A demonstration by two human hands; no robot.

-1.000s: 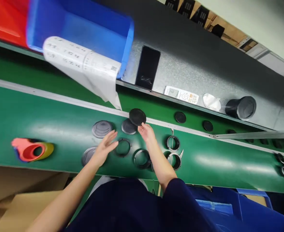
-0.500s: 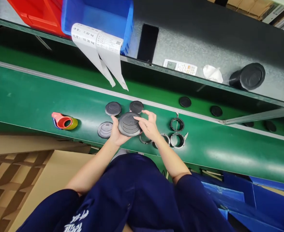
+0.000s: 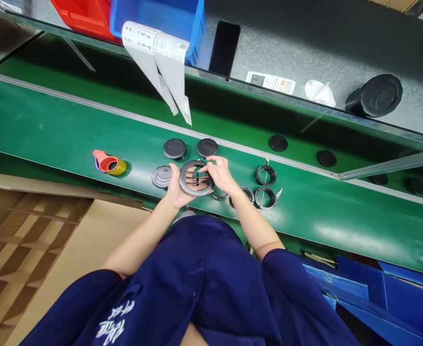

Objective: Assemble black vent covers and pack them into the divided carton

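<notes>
Over the near edge of the green belt [image 3: 53,129], my left hand [image 3: 174,188] and my right hand [image 3: 223,174] hold one round dark grey cap [image 3: 196,178] between them, a ring sitting on its face. My left palm cups it from below and my right fingers pinch its right rim. Another grey cap [image 3: 162,176] lies flat just left of my left hand. Two dark discs [image 3: 174,148] [image 3: 207,147] lie on the belt beyond my hands. To the right of my right hand sit several open rings [image 3: 266,175] [image 3: 265,197].
A red and yellow tape dispenser [image 3: 108,163] lies on the belt at left. More dark discs [image 3: 278,142] ride the far belt. On the grey shelf sit a blue bin [image 3: 161,19], a phone [image 3: 225,48], a remote [image 3: 271,82] and a black cup [image 3: 375,96]. Cardboard dividers [image 3: 27,240] are at lower left.
One second ago my hands were reaching for parts on the belt, the right one at a dark disc. Both then closed on a grey cap, which now has a ring on its face.
</notes>
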